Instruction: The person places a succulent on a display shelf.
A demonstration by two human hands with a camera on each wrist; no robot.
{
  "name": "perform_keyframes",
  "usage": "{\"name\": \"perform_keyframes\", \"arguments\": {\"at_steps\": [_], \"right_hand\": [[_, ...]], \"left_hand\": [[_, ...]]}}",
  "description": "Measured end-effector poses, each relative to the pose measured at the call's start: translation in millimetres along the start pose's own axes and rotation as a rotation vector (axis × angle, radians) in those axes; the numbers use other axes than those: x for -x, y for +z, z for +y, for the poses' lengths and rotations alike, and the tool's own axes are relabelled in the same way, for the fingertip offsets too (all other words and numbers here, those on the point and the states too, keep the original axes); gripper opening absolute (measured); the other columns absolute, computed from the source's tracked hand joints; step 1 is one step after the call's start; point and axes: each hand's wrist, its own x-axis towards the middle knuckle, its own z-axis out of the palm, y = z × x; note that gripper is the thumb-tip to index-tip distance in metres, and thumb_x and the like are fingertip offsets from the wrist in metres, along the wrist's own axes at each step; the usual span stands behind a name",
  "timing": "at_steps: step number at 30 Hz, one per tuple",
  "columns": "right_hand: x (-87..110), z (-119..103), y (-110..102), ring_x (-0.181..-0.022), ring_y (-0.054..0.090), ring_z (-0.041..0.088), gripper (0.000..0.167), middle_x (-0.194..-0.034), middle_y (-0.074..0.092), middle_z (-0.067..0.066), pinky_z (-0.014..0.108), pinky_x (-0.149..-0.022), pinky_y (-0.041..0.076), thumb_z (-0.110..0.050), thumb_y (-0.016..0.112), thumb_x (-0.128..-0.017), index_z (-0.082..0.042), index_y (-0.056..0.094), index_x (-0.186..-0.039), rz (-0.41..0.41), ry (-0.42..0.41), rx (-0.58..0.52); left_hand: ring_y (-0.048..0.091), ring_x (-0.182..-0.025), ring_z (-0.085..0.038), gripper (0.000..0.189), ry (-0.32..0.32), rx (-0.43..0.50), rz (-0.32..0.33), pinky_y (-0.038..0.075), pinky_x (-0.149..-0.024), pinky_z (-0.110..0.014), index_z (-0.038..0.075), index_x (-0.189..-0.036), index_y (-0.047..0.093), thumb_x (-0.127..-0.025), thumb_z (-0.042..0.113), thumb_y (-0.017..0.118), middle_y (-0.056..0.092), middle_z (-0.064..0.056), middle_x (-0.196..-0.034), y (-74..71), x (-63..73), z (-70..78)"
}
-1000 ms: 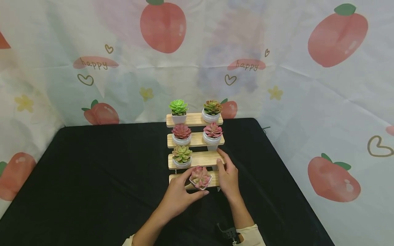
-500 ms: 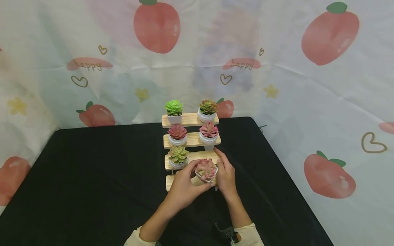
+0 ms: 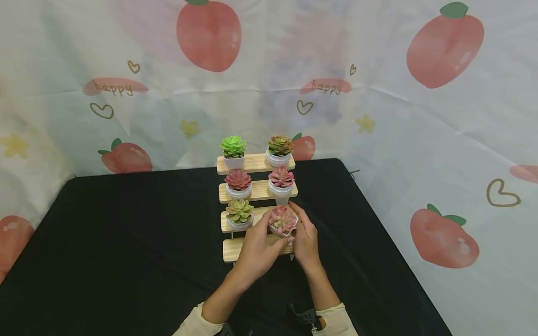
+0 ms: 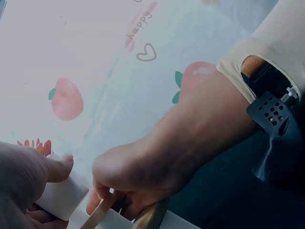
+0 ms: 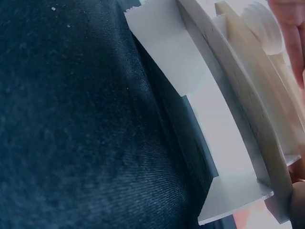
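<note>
A four-tier wooden plant stand [image 3: 233,250] with white supports stands on the black cloth. My left hand [image 3: 255,249] holds a pink succulent [image 3: 283,218] in a white angular pot, thumb on the near side, over the right part of the third tier from the top. In the left wrist view that white pot [image 4: 66,194] sits between the thumb and fingers. My right hand [image 3: 306,240] grips the right end of the stand, its fingers curled over a board in the left wrist view. The right wrist view shows the stand's white side support [image 5: 217,119] close by.
The top tier bears a bright green succulent [image 3: 233,147] and a brownish-green one [image 3: 280,146]. Two reddish-pink succulents, left [image 3: 238,180] and right [image 3: 281,177], stand on the second tier. A yellow-green succulent [image 3: 239,212] is left on the third. Fruit-patterned cloth [image 3: 252,107] hangs behind.
My left hand has carried the pink succulent from over the bottom tier up and right to the third tier. My right hand keeps its place on the stand's right end.
</note>
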Motion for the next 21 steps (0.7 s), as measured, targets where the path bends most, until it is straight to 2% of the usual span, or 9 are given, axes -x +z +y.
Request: {"name": "perform_keyframes", "arguments": {"at_steps": [3,4,7,13,16,18,21], "right_hand": [[-0.3,0,0,-0.132,0.053,0.020,0.043,-0.143,0.061,0.006,0.040,-0.110,0.040,-0.007,0.037,-0.109,-0.009,0.061,-0.144,0.004,-0.004,-0.020],[0.6,-7,-1,-0.131,0.054,0.022,0.043,-0.142,0.061,0.008,0.038,-0.109,0.041,-0.006,0.037,-0.108,-0.007,0.061,-0.144,0.005,-0.001,-0.024],[0.8,-7,-1,-0.129,0.055,0.021,0.044,-0.141,0.062,0.007,0.035,-0.108,0.042,-0.005,0.038,-0.106,-0.007,0.062,-0.143,0.015,-0.002,-0.022],[1.5,-2,0,-0.127,0.055,0.018,0.046,-0.140,0.063,0.003,0.040,-0.109,0.040,-0.005,0.038,-0.104,-0.010,0.063,-0.143,0.016,0.010,-0.024],[1.9,-2,0,-0.121,0.057,0.016,0.046,-0.137,0.065,0.003,0.039,-0.106,0.042,-0.003,0.039,-0.104,-0.013,0.064,-0.142,0.023,0.014,-0.007],[2.1,-1,0,-0.103,0.061,0.018,0.047,-0.121,0.070,0.008,0.036,-0.094,0.047,-0.002,0.040,-0.104,-0.015,0.064,-0.142,0.026,0.012,0.011],[1.8,-1,-1,-0.087,0.058,0.016,0.046,-0.106,0.068,0.007,0.032,-0.082,0.047,-0.002,0.040,-0.104,-0.014,0.063,-0.143,0.032,0.011,0.034]], "left_hand": [[0.058,-0.128,-0.020,0.070,0.008,-0.007,0.019,0.048,-0.105,-0.043,0.001,-0.146,0.051,-0.088,0.013,0.086,0.064,-0.013,-0.137,2.6,-2.6,0.0],[0.059,-0.127,-0.021,0.069,0.006,-0.014,0.026,0.049,-0.104,-0.043,0.000,-0.146,0.051,-0.088,0.015,0.086,0.064,-0.013,-0.136,3.5,-3.6,0.2],[0.061,-0.125,-0.022,0.070,-0.011,-0.028,0.045,0.051,-0.102,-0.044,0.000,-0.145,0.053,-0.086,0.018,0.088,0.066,-0.014,-0.133,6.3,-6.2,2.2],[0.064,-0.120,-0.026,0.075,-0.062,-0.101,0.083,0.053,-0.098,-0.046,-0.001,-0.142,0.056,-0.080,0.019,0.093,0.068,-0.017,-0.130,10.4,-10.3,4.0],[0.065,-0.117,-0.028,0.076,-0.076,-0.127,0.105,0.053,-0.096,-0.046,-0.002,-0.141,0.057,-0.079,0.021,0.094,0.068,-0.018,-0.129,10.9,-11.7,3.8],[0.066,-0.117,-0.028,0.076,-0.077,-0.128,0.116,0.054,-0.096,-0.047,-0.002,-0.141,0.057,-0.079,0.020,0.094,0.068,-0.019,-0.128,11.2,-13.1,3.6],[0.065,-0.118,-0.029,0.075,-0.071,-0.133,0.126,0.053,-0.097,-0.048,-0.003,-0.141,0.056,-0.080,0.021,0.093,0.068,-0.019,-0.129,11.9,-15.5,3.1]]}}
